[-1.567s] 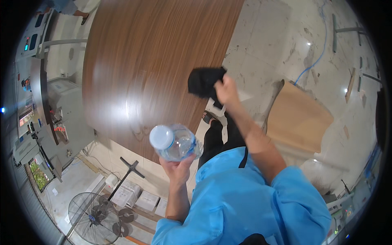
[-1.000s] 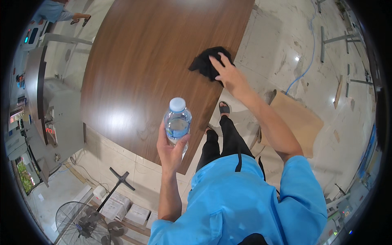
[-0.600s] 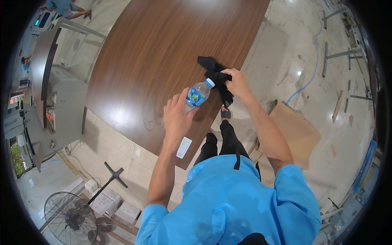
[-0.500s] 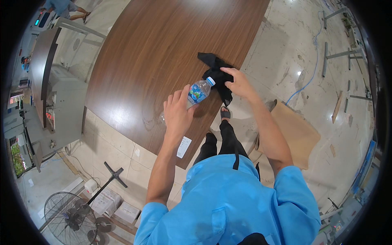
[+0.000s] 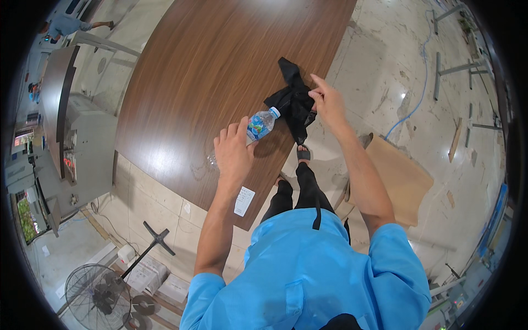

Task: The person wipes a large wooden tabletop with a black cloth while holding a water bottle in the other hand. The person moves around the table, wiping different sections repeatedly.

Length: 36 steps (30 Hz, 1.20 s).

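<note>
1. The left hand (image 5: 234,157) sits just above the middle of the frame, fingers wrapped around the lower part of a clear bottle (image 5: 259,125). The bottle is tilted, its white cap pointing up and right toward the cloth.
2. The right hand (image 5: 329,103), right of centre and a little higher, pinches the black cloth (image 5: 290,99) between thumb and fingers at the cloth's right side. The other fingers are loosely spread.
3. The cloth lies bunched on the brown table (image 5: 209,71) near its right edge, one end reaching toward the top of the frame. Part of it hangs just past the edge.
4. The cap almost meets the cloth; whether they touch cannot be told.
5. Judged from this, bottle and cloth have been brought together, so the setting-up looks done. The cap appears to be on.
6. The tabletop shows a faint shine near the left hand. Whether that is wet or only a reflection is unclear, so any wiping seems yet to come.
7. A small white tag (image 5: 244,201) hangs on the near edge of the table, below the left hand.
</note>
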Each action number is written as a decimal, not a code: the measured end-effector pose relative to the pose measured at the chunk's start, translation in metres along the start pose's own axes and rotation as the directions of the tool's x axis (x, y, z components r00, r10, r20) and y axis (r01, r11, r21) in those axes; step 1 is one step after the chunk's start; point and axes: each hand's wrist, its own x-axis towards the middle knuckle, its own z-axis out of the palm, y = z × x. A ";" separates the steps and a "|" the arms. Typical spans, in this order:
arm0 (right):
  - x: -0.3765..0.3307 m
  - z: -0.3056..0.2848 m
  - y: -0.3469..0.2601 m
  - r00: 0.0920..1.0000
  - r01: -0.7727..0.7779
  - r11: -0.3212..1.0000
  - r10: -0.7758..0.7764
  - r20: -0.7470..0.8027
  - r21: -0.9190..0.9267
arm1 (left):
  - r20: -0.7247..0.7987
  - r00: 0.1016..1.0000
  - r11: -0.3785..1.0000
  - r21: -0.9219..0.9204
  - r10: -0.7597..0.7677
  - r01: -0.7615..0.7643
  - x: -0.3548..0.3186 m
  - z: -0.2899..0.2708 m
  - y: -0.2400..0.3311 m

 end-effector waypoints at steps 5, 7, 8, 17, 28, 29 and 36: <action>0.032 0.004 0.021 0.985 0.102 0.988 -0.117 -0.127 -0.118 | 0.013 0.999 0.999 -0.011 -0.040 0.040 -0.004 0.000 -0.003; 0.032 0.017 0.023 0.945 0.231 0.968 -0.247 -0.214 -0.096 | 0.020 0.998 0.998 -0.010 -0.060 0.061 -0.007 0.000 -0.006; 0.027 0.027 0.023 0.950 0.224 0.971 -0.236 -0.203 -0.081 | 0.004 0.998 0.998 -0.009 -0.056 0.056 -0.009 0.001 -0.007; -0.019 0.067 0.009 0.762 0.625 0.746 -0.519 0.386 -0.231 | 0.007 0.988 0.981 -0.119 -0.155 0.155 -0.028 -0.003 -0.025; -0.010 0.043 0.046 0.849 -0.414 0.807 0.509 -0.141 0.421 | 0.060 0.973 0.680 -0.706 -0.222 0.198 -0.071 -0.030 -0.015; -0.020 0.058 0.054 0.887 -0.306 0.916 0.374 -0.270 0.260 | 0.072 0.971 0.640 -0.740 -0.229 0.206 -0.071 -0.029 -0.014; 0.014 0.035 0.043 0.855 -0.311 0.883 0.421 -0.303 0.351 | 0.081 0.983 0.568 -0.807 -0.164 0.161 -0.070 -0.029 -0.005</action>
